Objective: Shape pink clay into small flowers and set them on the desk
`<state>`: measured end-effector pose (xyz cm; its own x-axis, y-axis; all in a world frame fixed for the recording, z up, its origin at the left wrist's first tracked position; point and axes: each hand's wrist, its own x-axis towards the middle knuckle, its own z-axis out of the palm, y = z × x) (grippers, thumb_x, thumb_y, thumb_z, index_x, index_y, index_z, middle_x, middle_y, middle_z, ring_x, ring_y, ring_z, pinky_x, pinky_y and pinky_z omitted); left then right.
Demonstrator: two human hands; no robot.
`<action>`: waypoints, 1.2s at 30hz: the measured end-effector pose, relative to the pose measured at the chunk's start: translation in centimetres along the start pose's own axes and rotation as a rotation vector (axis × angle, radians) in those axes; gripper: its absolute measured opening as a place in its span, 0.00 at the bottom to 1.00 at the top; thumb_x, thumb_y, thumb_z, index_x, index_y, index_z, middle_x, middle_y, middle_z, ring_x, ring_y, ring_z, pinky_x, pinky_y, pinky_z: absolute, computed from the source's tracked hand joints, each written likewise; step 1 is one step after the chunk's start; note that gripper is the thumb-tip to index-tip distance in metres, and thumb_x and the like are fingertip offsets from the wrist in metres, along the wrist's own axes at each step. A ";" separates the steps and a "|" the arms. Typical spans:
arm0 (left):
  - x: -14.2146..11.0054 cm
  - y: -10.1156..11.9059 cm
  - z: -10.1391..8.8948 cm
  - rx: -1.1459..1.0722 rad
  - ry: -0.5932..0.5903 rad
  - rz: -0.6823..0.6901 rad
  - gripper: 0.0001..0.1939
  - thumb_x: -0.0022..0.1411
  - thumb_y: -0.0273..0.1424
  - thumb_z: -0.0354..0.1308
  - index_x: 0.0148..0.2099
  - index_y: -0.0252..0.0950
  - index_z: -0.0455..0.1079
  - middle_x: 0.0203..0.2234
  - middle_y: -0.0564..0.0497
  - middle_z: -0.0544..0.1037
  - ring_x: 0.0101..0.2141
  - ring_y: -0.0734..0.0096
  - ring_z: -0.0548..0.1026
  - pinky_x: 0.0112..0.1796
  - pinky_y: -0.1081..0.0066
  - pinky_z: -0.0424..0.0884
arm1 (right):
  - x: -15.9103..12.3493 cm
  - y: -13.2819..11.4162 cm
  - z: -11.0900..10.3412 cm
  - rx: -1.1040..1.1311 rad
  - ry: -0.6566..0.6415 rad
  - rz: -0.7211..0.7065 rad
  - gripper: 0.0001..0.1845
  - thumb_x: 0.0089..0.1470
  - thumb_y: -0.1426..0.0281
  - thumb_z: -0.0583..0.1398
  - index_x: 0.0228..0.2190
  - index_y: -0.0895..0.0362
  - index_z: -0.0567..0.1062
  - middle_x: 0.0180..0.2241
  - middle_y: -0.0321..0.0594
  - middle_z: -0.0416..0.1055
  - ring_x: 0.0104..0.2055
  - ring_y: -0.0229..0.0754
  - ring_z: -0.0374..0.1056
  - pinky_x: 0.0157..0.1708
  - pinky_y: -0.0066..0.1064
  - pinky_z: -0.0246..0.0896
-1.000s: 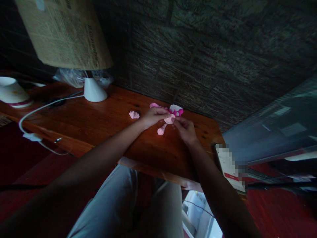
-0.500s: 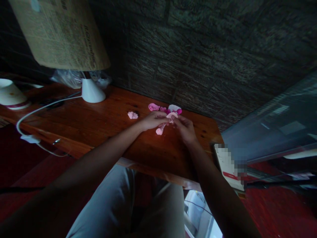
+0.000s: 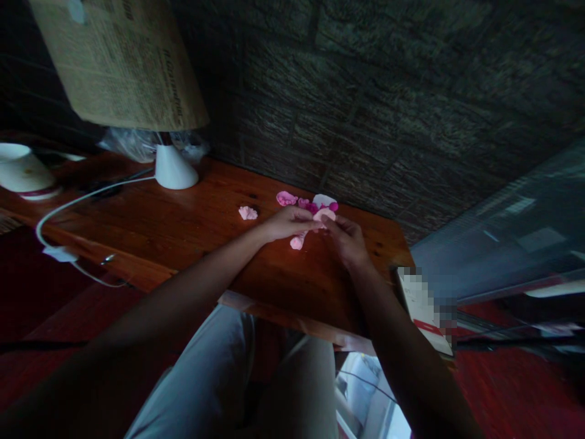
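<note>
Between my two hands is a flat, rounded pale pink clay piece [image 3: 324, 214], its material looking like soft modelling clay. My left hand [image 3: 287, 223] pinches its left edge with thumb and fingers. On the other side my right hand [image 3: 348, 241] grips it, thumb across the lower face. A pale pink roll [image 3: 297, 242] lies on the table just below the left fingers, its upper part hidden. Left of my hands sits a crumpled pale pink lump [image 3: 248, 213]. Behind them are a brighter pink ruffled piece [image 3: 286, 198], several dark pink bits and a white piece [image 3: 325, 200].
The wooden table [image 3: 201, 225] runs along a dark brick wall [image 3: 292, 103]. A lamp with a white base [image 3: 176, 169] and white cable stands at left, near a paper cup [image 3: 25, 171]. A book-like pale object [image 3: 423, 311] is beside the table's right edge.
The view has shifted slightly, so everything sits a little further right. Both hands keep hold of the pale pink clay piece, which now shows a rounder, flatter face; the right thumb has shifted on it.
</note>
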<state>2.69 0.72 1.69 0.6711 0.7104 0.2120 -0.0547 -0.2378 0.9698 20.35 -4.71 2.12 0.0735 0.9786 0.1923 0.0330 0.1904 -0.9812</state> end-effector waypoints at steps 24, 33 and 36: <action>0.3 -0.2 -0.1 -0.008 0.080 0.104 0.19 0.60 0.43 0.64 0.28 0.33 0.69 0.19 0.58 0.65 0.21 0.80 0.61 0.25 0.75 0.55 | 0.2 0.1 -0.4 0.024 0.017 0.087 0.20 0.36 0.53 0.75 0.28 0.53 0.81 0.25 0.34 0.75 0.27 0.36 0.66 0.30 0.30 0.60; 0.6 -0.5 -0.2 0.041 0.104 0.145 0.19 0.59 0.44 0.65 0.28 0.33 0.69 0.23 0.55 0.68 0.26 0.76 0.65 0.28 0.74 0.59 | 0.2 0.3 -0.1 0.068 0.058 0.112 0.20 0.36 0.54 0.75 0.29 0.53 0.81 0.26 0.33 0.75 0.27 0.36 0.66 0.28 0.30 0.60; 0.6 -0.4 -0.1 -0.004 0.114 0.118 0.17 0.60 0.41 0.64 0.29 0.34 0.68 0.22 0.57 0.68 0.25 0.77 0.65 0.28 0.74 0.59 | 0.3 0.4 -0.3 0.027 0.049 0.092 0.20 0.38 0.53 0.74 0.29 0.53 0.81 0.25 0.33 0.75 0.27 0.37 0.66 0.29 0.31 0.60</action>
<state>3.06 1.31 1.39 0.5713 0.7485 0.3367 -0.1314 -0.3216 0.9377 20.70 -4.35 1.78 0.1236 0.9871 0.1018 -0.0029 0.1030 -0.9947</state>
